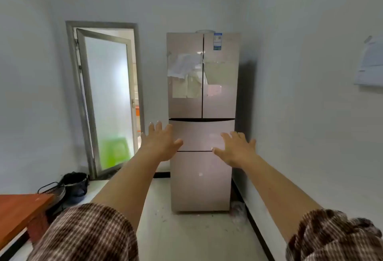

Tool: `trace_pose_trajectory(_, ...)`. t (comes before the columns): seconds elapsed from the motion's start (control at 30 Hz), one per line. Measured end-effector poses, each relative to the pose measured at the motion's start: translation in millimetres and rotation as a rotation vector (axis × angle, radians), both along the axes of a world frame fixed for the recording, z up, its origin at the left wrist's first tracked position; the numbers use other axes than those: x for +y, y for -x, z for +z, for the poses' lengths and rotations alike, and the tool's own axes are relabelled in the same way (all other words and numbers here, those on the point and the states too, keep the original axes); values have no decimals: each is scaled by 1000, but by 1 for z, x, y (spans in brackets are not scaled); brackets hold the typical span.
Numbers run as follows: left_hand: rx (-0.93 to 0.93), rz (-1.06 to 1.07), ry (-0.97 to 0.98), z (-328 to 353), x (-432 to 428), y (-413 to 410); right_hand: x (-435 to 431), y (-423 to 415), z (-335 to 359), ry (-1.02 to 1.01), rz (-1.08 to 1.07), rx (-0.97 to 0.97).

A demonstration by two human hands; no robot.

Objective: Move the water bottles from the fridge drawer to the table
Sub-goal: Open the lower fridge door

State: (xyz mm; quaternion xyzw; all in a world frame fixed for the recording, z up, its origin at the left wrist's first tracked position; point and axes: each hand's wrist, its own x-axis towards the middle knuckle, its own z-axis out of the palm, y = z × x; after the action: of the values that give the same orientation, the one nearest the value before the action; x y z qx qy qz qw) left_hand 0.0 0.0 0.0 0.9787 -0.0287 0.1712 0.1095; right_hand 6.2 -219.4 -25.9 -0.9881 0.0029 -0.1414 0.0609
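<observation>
While they reach toward twelve o'clock, the left hand (160,143) and right hand (236,149) are spread wide, holding nothing, before the shut fridge drawer (199,134), bottles unseen; the table (20,211) sits at eight o'clock.

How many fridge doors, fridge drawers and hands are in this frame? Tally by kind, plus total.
Upper fridge doors: 2 (left door, right door, both closed)
Fridge drawers: 2 (upper drawer, lower drawer, both closed)
Hands: 2 (left hand, right hand, both open, holding nothing)
Total: 6
</observation>
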Motion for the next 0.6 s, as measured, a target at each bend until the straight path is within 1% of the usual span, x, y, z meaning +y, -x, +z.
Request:
trace_pose_trajectory(0.1,-2,8,-31,0,2,-4,0,-5,0,33,-14,-14)
trace_pose_trajectory(0.37,-14,8,-31,-9,13,-37,13,-38,-10,43,-17,-52)
trace_pose_trajectory(0.6,-9,-15,-17,-20,9,-90,12,-88,-16,56,-28,-42)
